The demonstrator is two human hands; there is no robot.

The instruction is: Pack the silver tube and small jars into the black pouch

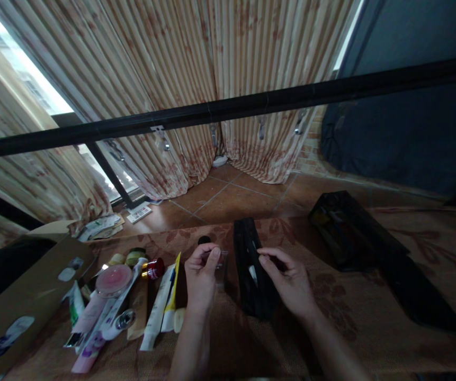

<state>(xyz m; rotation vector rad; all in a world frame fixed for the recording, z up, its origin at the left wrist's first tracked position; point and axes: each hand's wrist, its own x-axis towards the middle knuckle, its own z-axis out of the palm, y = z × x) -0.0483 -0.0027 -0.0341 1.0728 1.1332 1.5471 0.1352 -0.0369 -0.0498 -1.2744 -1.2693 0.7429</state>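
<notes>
My left hand [205,272] is closed, thumb and fingers pinched on a see-through, flat-sided bottle [221,267] with faint print. A round black cap [204,240] shows just above these fingers; whether it belongs to the bottle I cannot tell. Right of the bottle stands a narrow black pouch [247,296], its top gaping lengthwise, with something white [252,272] inside. My right hand [289,278] pinches the pouch's right rim between thumb and fingers. The deeper contents of the pouch are in shadow.
Left of my hands lie several tubes, including a yellow one [174,288], a pink round container [113,280] and a red jar [154,268]. A cardboard box [48,280] borders them. At right stands an open black case [345,233] with its lid [418,291] folded out. Behind runs a dark rail [228,110].
</notes>
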